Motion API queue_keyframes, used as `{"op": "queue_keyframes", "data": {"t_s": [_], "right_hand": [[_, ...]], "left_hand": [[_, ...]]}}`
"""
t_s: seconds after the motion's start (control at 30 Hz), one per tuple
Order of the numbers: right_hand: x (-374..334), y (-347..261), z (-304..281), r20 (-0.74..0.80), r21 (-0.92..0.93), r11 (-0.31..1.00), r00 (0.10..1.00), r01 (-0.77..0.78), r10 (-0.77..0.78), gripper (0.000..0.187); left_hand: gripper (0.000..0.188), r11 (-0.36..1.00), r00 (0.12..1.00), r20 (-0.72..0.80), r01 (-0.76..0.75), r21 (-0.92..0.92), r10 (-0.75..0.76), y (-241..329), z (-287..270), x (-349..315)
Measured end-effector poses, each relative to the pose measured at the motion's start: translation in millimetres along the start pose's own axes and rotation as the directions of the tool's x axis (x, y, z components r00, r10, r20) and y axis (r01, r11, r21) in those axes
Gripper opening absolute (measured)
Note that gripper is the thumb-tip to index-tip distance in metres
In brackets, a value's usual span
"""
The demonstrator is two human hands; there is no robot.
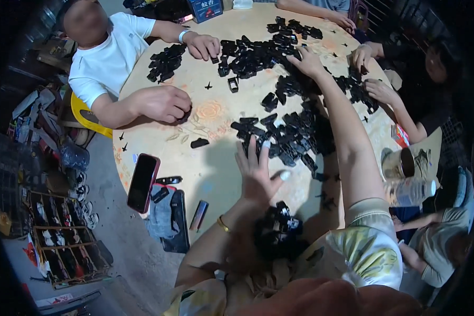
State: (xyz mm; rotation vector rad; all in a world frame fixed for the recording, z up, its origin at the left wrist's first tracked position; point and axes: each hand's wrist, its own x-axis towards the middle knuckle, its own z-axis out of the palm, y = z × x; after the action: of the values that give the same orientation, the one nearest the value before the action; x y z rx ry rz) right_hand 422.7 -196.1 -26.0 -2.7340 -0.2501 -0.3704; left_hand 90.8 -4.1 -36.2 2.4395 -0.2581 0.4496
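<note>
Floral table (216,166) bears black parts (295,134) near the wearer's 2 hands (257,174)

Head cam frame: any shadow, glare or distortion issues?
Head view: fisheye blacks out the corners; head view: soft shadow darkens the table left of the left hand; head view: black parts merge where shadow deepens under the right forearm; head view: highlights on the shiny sleeve.
</note>
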Motion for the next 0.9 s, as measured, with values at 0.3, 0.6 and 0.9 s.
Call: {"op": "queue_keyframes", "data": {"t_s": [0.3, 0.6, 0.9], "right_hand": [[99.4, 6.7, 34.5, 0.045, 0.017, 0.986, 0.986, -0.163, 0.162, 0.088], [123.4, -0.2, 67.0, 0.203, 0.171, 0.961, 0.947, 0.217, -0.25, 0.061], [-18.5, -69.2, 38.8, 0.192, 0.503, 0.793, 0.851, 0.343, -0.49, 0.032]], "left_hand": [[0.074, 0.997, 0.978, 0.195, 0.078, -0.014, -0.074, -2.3, -8.4, 7.4], [0.076, 0.995, 0.967, 0.234, 0.099, 0.004, -0.097, -5.1, 0.9, 11.0], [0.078, 0.998, 0.997, 0.071, 0.035, 0.054, -0.038, -15.7, 29.8, 67.9]]}}
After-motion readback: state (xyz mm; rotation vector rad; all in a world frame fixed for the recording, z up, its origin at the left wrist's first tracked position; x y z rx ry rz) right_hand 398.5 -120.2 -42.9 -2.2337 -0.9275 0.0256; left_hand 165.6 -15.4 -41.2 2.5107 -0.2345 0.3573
